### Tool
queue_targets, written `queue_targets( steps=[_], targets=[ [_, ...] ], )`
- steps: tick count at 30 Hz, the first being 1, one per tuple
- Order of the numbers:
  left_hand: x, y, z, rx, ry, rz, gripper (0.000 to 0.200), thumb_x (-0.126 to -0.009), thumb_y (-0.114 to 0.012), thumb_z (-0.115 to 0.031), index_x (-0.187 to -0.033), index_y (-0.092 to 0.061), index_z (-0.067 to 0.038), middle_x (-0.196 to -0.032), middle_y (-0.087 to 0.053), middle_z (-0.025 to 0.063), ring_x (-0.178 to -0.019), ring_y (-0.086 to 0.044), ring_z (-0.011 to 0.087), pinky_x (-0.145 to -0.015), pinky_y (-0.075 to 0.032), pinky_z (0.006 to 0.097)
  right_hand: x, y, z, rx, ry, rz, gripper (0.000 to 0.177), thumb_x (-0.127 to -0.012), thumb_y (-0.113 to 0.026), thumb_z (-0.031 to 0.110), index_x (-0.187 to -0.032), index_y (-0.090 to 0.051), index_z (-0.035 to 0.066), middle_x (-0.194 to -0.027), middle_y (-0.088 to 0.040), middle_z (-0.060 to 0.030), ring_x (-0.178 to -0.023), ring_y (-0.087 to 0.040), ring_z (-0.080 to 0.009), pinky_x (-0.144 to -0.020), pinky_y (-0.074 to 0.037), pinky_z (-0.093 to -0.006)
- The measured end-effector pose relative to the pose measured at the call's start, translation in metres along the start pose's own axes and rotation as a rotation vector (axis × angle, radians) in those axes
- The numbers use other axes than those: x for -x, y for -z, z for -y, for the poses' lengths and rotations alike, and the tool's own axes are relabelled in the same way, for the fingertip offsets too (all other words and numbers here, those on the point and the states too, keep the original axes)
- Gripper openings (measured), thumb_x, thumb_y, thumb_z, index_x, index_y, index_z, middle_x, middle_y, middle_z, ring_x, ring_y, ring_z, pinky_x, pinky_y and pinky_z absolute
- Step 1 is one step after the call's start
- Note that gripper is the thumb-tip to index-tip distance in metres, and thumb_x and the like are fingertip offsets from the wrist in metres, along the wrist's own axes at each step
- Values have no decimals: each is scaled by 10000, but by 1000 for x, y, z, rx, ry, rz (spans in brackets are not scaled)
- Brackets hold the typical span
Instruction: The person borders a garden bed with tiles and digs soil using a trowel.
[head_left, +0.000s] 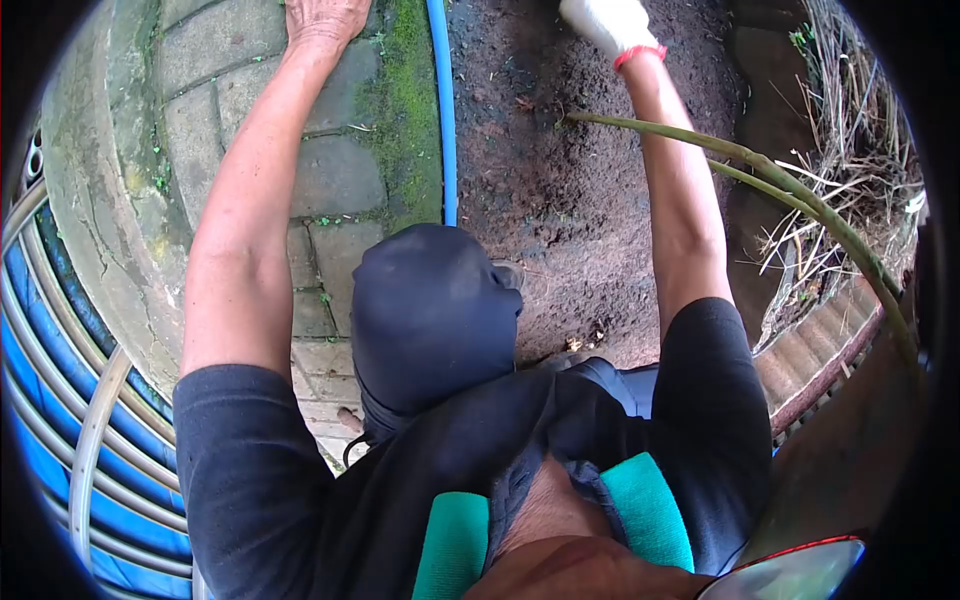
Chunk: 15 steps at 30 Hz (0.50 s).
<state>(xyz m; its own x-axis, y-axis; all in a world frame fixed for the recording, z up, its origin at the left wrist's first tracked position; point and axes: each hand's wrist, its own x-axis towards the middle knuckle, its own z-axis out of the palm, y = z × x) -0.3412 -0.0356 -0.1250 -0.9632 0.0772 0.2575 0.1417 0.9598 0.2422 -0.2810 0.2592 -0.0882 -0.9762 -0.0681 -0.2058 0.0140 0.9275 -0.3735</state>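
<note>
My left hand (326, 14) is bare and reaches over the grey paving blocks (340, 172) at the top left. The upper edge of the view cuts off its fingers. At the top right my right hand (606, 24) wears a white glove with a red cuff, above dark soil (540, 190). Its fingers are mostly outside the view, so any grip is hidden. A long green stem (745, 153) crosses in front of my right forearm, its thin end over the soil. Between my arms, a straight blue pipe (443, 100) runs along the border of paving and soil.
Green moss (408, 120) grows beside the pipe. Dry stalks (850, 150) pile up at the right, above a ribbed brown edge (815, 350). Curved metal bars (90, 440) stand before blue sheeting at the lower left. My dark-clad knee (435, 310) fills the middle.
</note>
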Motion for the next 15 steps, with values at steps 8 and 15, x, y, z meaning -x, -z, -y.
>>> queue_targets(
  steps=[8,15],
  targets=[
    [-4,4,1,17,-26,-3,551,-954,-585,-320,-1379,-509,22,-1424,-345,332,-1333,-363,478,-1117,-361,484,73,19,-35,113,308,494,266,-745,-590,127,-963,-742,107,-985,-700,-192,-935,-680,-357,-854,-540,-446],
    [-2,0,-1,22,-25,-44,535,-960,-582,-323,-1364,-525,23,-1402,-364,334,-1312,-382,481,-1094,-390,493,119,-26,-45,7,-203,-197,305,-774,-558,135,-1027,-705,47,-974,-691,-221,-950,-666,-392,-810,-542,-458]
  ],
)
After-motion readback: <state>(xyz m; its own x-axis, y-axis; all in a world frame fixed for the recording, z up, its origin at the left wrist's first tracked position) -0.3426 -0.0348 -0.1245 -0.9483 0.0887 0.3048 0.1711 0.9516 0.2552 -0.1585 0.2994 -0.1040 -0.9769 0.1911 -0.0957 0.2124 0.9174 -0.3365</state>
